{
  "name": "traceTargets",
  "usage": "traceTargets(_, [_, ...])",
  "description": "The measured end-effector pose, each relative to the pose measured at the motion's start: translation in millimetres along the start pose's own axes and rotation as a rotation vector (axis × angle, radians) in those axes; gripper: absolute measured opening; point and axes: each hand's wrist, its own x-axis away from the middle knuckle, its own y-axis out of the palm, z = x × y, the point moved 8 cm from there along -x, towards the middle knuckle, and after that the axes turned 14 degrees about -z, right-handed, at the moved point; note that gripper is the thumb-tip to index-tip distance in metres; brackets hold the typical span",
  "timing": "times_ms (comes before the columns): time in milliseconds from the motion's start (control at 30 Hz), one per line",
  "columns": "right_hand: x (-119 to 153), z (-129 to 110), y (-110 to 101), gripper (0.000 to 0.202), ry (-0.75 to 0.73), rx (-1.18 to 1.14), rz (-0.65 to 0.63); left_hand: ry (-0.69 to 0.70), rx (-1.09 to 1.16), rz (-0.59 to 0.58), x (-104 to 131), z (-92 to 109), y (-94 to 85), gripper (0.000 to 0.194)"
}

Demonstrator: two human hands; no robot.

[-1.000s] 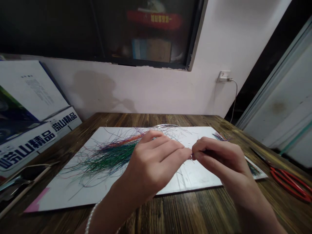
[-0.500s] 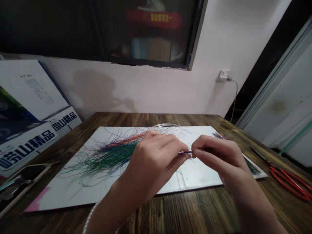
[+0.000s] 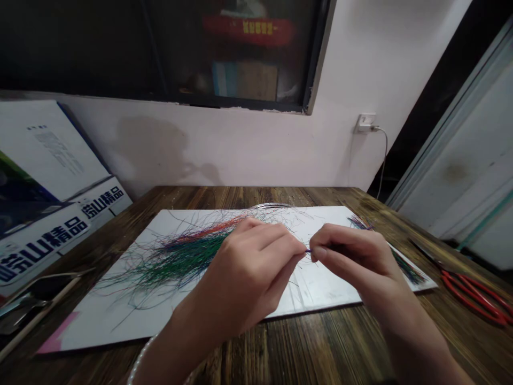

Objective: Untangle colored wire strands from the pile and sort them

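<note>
Between the fingertips of both hands shows a short bit of thin purple-blue wire (image 3: pixel 308 251). My left hand (image 3: pixel 256 262) pinches it from the left side. My right hand (image 3: pixel 352 251) pinches its other end, close to the left fingertips. Both hands are above a white board (image 3: pixel 312 289). Behind and left of my left hand, a loose pile of thin coloured wires (image 3: pixel 188 256), mostly green with some orange and blue, is spread on the board. A second bundle of coloured wires (image 3: pixel 409 267) is partly hidden behind my right hand.
Red-handled scissors (image 3: pixel 476 294) lie on the wooden table (image 3: pixel 320 347) at the right. White printed boxes (image 3: pixel 60 224) stand at the left. A metal tool (image 3: pixel 24 315) lies at the left edge. A plugged-in socket (image 3: pixel 365 123) is on the wall.
The fingertips have come closer together, and less of the wire shows between them. Both hands appear slightly further left, as the whole view has shifted a little.
</note>
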Motion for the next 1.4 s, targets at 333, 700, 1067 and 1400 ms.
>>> traceTargets(333, [-2, 8, 1, 0.014, 0.051, -0.178, -0.008, 0.122, -0.358, 0.135, 1, 20, -4.3, 0.009])
traceTargets(700, [2, 1, -2, 0.017, 0.001, -0.066, 0.024, 0.126, -0.482, 0.193, 7, 28, 0.1, 0.008])
traceTargets(1067, [11, -24, 1, 0.013, -0.275, 0.414, 0.002, -0.303, 0.538, -0.013, -4, -25, 5.3, 0.013])
traceTargets(1400, [10, -23, 4, 0.014, -0.280, 0.401, 0.018, -0.325, 0.654, 0.067, -3, -32, 10.4, 0.014])
